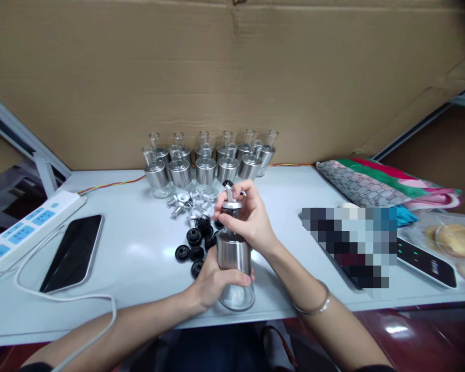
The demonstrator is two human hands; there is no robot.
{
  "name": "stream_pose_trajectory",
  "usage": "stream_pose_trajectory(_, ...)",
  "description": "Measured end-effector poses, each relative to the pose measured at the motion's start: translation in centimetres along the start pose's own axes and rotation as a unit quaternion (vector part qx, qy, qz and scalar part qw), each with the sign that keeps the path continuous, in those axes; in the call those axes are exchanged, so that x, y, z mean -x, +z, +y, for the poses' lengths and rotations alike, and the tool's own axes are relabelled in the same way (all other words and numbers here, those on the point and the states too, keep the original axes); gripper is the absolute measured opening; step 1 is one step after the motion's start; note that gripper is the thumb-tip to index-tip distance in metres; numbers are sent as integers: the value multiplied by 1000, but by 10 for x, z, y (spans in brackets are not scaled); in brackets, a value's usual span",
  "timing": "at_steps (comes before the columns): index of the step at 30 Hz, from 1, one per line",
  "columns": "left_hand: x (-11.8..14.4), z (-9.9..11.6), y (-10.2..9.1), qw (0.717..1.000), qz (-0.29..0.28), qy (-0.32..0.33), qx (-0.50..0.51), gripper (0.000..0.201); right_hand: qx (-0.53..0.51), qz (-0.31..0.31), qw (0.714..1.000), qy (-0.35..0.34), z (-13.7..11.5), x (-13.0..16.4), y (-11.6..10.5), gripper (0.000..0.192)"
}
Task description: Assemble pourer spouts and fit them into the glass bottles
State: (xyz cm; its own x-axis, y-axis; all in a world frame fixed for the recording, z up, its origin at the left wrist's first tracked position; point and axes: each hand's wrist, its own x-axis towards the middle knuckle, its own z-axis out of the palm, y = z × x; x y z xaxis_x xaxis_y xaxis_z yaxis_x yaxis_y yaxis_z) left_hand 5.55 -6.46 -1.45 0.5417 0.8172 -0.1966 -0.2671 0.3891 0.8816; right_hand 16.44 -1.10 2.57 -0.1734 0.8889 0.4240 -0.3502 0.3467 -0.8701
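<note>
My left hand [211, 281] grips a glass bottle with a steel sleeve [234, 256] and holds it upright at the front edge of the white table [139, 253]. My right hand [248, 214] pinches the metal spout cap [230, 199] on the bottle's top. Just behind the bottle lie several black rubber stoppers [194, 243] and several loose metal spouts [189, 201]. Two rows of matching steel-sleeved bottles [207, 163] stand at the back of the table.
A dark phone [73, 253] lies face up at the left, beside a white power strip [23, 230] and its cable. At the right are a folded patterned cloth [372, 181], a dark device [426, 263] and bagged bread [453, 240]. A cardboard wall [232, 77] backs the table.
</note>
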Motion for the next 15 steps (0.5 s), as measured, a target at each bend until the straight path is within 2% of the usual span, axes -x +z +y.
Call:
stream_pose_trajectory(6, 1, 1, 1, 1000, 12, -17, 7, 27, -73, -25, 997, 28, 4, 2, -1, 21)
stream_pose_trajectory(11, 1, 1, 1, 1000, 12, -17, 16, 28, -72, -21, 996, 51, 4, 1, 0, 21)
stream_pose_trajectory(15, 0, 3, 1, 1000, 10, -19, 10, 27, -70, -27, 996, 52, 3, 2, -1, 28)
